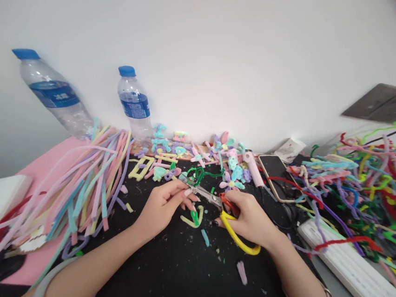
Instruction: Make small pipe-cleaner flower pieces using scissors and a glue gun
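The right hand (246,211) is wrapped around the red and yellow handles of the scissors (218,202), whose blades point far and left over the black mat (143,273). The left hand (166,205) has its thumb and forefinger closed at the blade tips, apparently pinching the dark green stem (198,176), which loops just beyond the blades at the middle of the mat; how far the blades are parted cannot be told. For a clean snip, the person would do best to hold the stem taut, set it square and deeper between the blades, and keep the left fingertips off the cutting edges. The pale yellow V-shaped piece (187,221) with green at its centre, just near of the left fingertips, also calls for care.
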`<action>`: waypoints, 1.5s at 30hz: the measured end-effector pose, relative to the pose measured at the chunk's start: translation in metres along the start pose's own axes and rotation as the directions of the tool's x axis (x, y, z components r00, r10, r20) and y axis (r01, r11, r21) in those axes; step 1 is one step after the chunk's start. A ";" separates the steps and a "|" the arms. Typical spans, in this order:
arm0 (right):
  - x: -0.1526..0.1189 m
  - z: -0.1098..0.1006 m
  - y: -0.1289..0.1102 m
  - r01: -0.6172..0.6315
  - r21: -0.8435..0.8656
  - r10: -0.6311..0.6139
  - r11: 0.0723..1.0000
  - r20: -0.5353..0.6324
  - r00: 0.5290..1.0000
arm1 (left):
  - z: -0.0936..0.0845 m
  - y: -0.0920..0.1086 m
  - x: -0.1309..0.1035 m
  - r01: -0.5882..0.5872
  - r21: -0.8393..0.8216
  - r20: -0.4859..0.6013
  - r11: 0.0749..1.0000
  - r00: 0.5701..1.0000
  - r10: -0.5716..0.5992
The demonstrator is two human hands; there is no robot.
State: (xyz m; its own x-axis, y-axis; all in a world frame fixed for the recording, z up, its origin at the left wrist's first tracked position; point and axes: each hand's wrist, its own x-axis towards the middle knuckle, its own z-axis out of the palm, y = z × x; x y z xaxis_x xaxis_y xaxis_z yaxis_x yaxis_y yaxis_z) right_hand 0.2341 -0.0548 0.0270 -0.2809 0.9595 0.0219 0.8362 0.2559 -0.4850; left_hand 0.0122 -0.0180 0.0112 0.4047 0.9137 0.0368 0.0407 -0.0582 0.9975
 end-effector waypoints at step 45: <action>-0.007 0.026 -0.024 0.260 0.259 -0.229 0.930 -0.144 0.963 | 0.012 0.003 -0.010 0.034 0.128 0.375 0.991 0.923 -0.081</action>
State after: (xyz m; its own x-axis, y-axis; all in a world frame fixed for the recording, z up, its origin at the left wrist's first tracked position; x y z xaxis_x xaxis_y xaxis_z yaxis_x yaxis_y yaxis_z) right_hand 0.2036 -0.0703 0.0157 -0.3943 0.8821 0.2579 0.5825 0.4569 -0.6723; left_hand 0.0189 -0.0318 0.0131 0.7131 0.6976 -0.0693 0.1716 -0.0779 0.9821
